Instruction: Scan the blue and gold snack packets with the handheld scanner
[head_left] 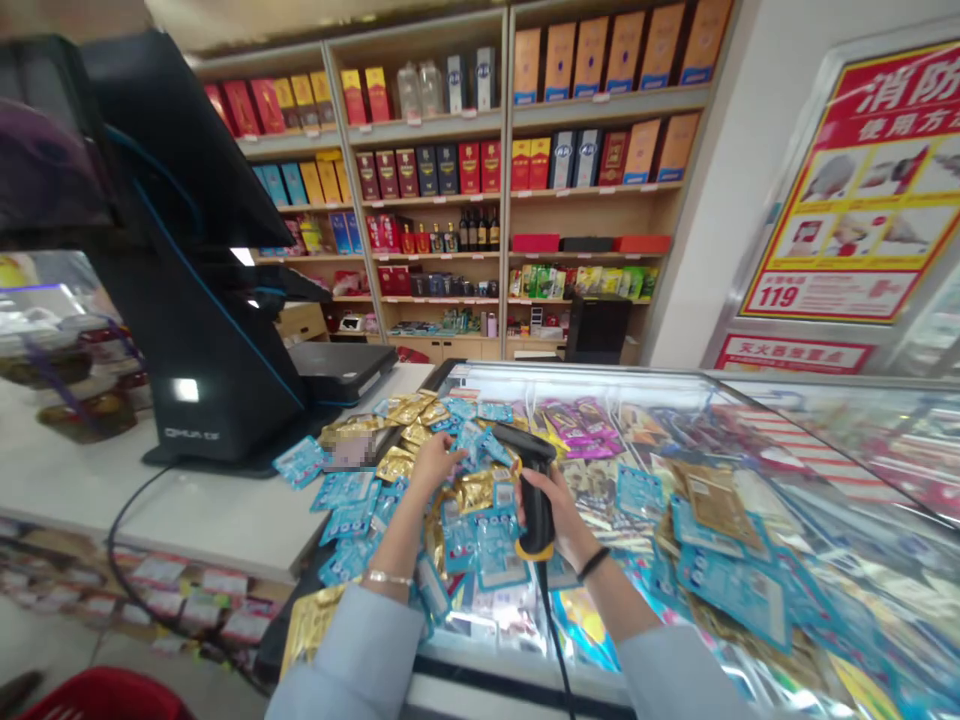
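Note:
My right hand [556,500] is wrapped round the grip of a black and yellow barcode scanner [538,515], its head pointing left over the packets. From the scanner's base a black cable runs down toward me. My left hand [436,462] reaches into the pile, fingers curled together at the edge of a small blue packet [474,440]. Around both hands lie several more blue packets [349,520] and shiny gold packets [476,490], heaped loosely on the glass counter. Farther right sits another heap of blue packets [739,590] with brown-gold packets [712,500] among them.
A black checkout terminal [202,300] stands on the white counter [195,520] at left, its cable hanging over the edge. Under the glass display case [637,385] lie purple packets [581,425] and other goods. Shelves of boxes [431,205] line the back; a red stool [112,695] is lower left.

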